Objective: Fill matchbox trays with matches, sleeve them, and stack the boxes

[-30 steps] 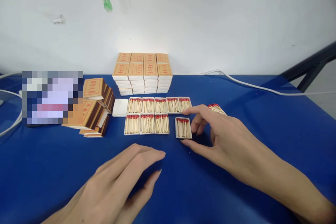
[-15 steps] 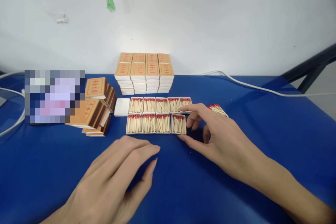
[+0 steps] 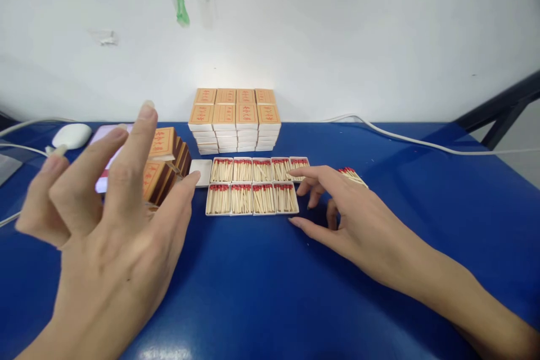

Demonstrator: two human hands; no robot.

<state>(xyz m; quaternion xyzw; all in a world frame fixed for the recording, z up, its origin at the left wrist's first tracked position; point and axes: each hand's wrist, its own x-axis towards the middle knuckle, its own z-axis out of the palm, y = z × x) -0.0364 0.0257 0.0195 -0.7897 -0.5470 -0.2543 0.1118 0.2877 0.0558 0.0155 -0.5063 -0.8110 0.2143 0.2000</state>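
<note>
Two rows of white matchbox trays [image 3: 242,200] full of red-tipped matches stand side by side on the blue table. My right hand [image 3: 346,208] is at the right end of the rows, thumb and fingers apart, its fingertips close to the last front tray [image 3: 286,199]; whether they touch is hard to tell. My left hand [image 3: 118,219] is raised with fingers spread over the loose stack of matchbox sleeves [image 3: 162,143], partly hiding it, and holds nothing. At the left end of the back row lies a plain white tray [image 3: 201,172].
Stacked orange-topped matchboxes [image 3: 234,118] stand against the white wall. Loose matches [image 3: 352,176] lie beyond my right hand. A phone [image 3: 101,183], a white rounded object [image 3: 71,136] and cables are on the left; another white cable [image 3: 405,138] crosses the right side.
My left hand has moved left and up, its fingers spreading over the sleeve stack. The last front tray now sits flush against its neighbour; my right hand stays beside it.
</note>
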